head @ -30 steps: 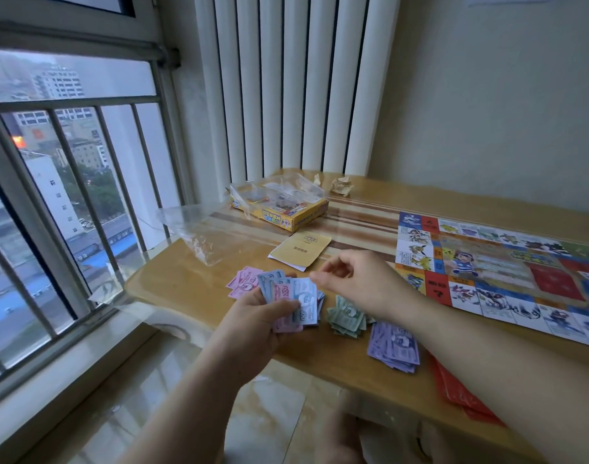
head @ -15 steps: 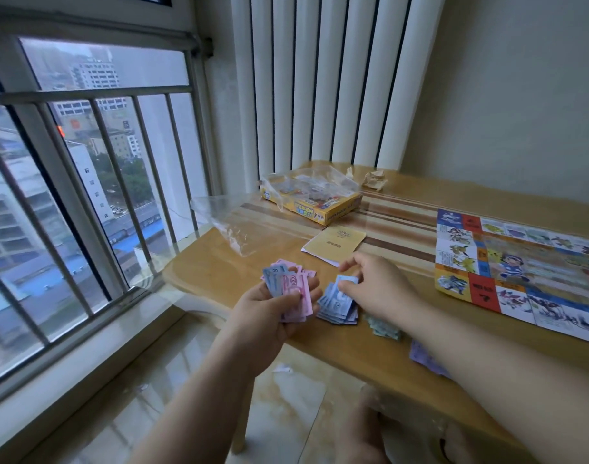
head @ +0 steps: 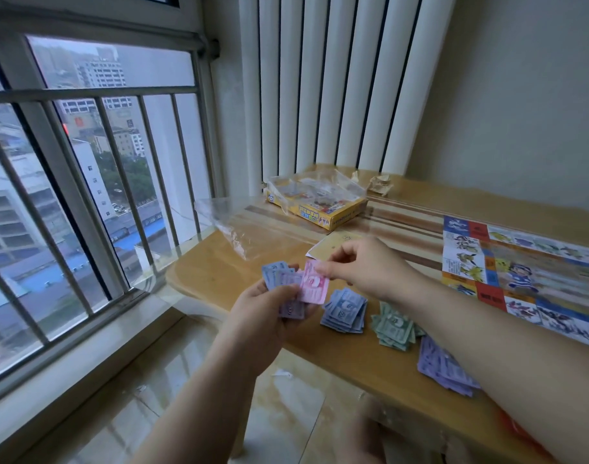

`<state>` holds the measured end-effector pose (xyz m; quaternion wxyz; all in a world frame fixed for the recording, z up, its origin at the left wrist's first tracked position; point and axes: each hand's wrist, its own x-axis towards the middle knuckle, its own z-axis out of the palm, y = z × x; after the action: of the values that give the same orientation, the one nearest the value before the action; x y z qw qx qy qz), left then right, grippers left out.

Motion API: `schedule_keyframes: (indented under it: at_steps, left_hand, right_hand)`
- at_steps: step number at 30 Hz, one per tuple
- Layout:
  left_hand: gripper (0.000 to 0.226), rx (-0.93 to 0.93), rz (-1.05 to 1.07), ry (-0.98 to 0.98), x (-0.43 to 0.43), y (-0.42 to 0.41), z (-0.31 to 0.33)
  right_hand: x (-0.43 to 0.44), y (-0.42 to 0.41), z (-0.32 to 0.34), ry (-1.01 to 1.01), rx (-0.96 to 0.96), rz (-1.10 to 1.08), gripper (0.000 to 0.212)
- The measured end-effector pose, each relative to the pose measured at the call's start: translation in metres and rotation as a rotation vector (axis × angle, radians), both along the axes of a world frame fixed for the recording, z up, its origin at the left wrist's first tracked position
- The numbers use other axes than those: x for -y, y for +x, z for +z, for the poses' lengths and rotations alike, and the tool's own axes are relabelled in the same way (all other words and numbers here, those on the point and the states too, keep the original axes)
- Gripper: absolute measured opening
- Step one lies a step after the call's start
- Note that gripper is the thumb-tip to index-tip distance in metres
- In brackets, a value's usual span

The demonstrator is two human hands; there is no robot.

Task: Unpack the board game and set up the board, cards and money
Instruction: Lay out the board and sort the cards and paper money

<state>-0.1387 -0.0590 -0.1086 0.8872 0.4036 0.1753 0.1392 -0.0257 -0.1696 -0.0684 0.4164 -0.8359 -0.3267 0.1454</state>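
Observation:
My left hand point(head: 264, 309) grips a fanned wad of play money point(head: 286, 283) over the table's near left corner. My right hand point(head: 363, 266) pinches the top edge of a pink note point(head: 314, 286) at the front of that wad. On the wooden table point(head: 219, 272) lie sorted piles: blue notes point(head: 345, 311), green notes point(head: 395, 326) and purple notes point(head: 442, 366). The colourful game board point(head: 520, 272) lies unfolded at the right. The yellow game box point(head: 316, 202) sits at the back under clear plastic.
A yellow booklet point(head: 330, 246) lies behind my right hand. A clear plastic bag point(head: 239, 229) sprawls at the table's left end. Crumpled paper point(head: 380, 184) sits near the white radiator point(head: 336, 78). A barred window point(head: 85, 162) runs along the left. Something red point(head: 514, 426) shows below my right forearm.
My right hand has left the blue pile on the table and come up to pinch the pink note in my left hand. The camera has swung left.

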Motion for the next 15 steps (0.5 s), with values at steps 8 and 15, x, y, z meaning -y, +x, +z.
schedule_keyframes:
  at_steps: [8, 15]
  left_hand:
    - [0.043, 0.004, 0.185, -0.126, -0.042, -0.014, 0.004]
    - [0.032, 0.057, 0.125, -0.101, -0.037, -0.017, 0.001]
  right_hand:
    - [-0.045, 0.011, -0.022, 0.003, -0.057, -0.142, 0.009]
    - [-0.045, 0.005, -0.021, 0.039, 0.017, -0.174, 0.02]
